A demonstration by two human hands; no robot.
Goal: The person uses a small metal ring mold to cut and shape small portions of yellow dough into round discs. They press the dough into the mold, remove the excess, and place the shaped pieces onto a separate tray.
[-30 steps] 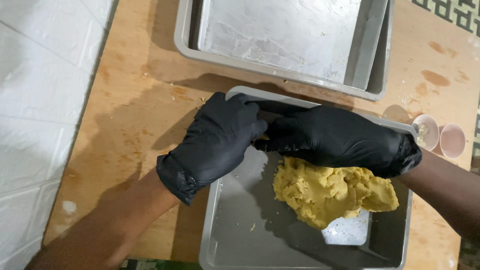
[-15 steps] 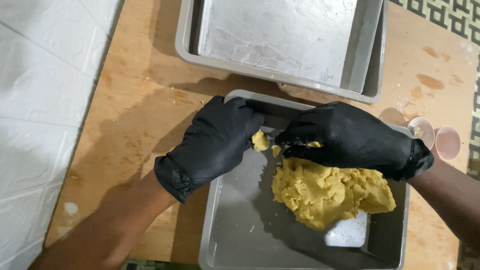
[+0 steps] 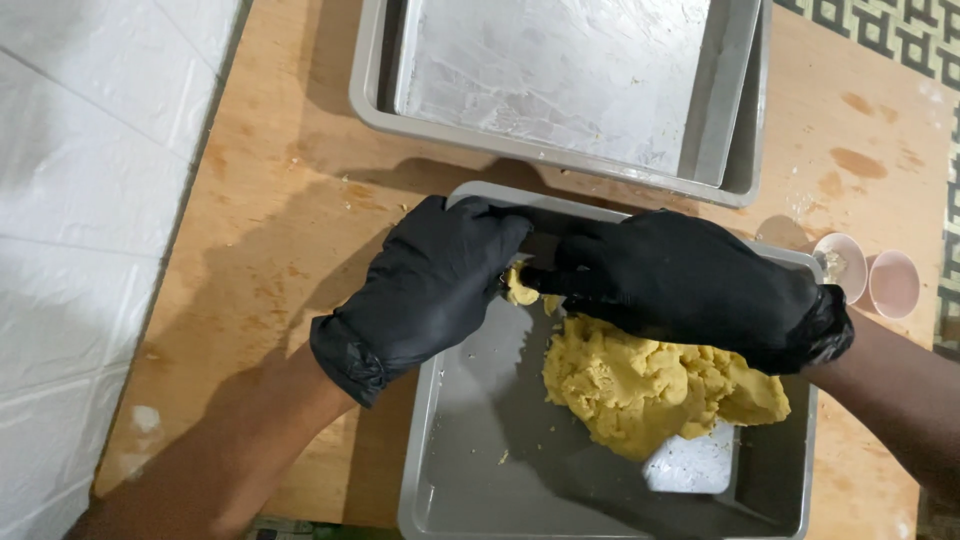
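Two hands: both in black gloves, meeting over the far-left part of the near tray [image 3: 450, 470].
L hand [image 3: 430, 285]: fingers curled round a small dough bit [image 3: 519, 290], pinching it w/ the R fingertips.
R hand [image 3: 690, 285]: lies over the far edge of the dough mass [image 3: 650, 385], fingers closed on the same bit.
Dough: yellow lump sits right of centre in the near tray; the bit is held just above it, at its far-left edge.
Far tray [image 3: 560, 90]: grey, floured, nested in another, well apart from the hands.
Cups [image 3: 865, 275]: 2 small pink ones on the counter [image 3: 270, 230], just right of the tray.
Risk 1: dough looks crumbly; a hard pinch could break the bit, crumbs drop onto tray floor.
Risk 2: soft dough prob. sticks to gloves, so the bit smears instead of coming away clean.
Risk 3: R wrist is near the cups; a wide swing could tip them.
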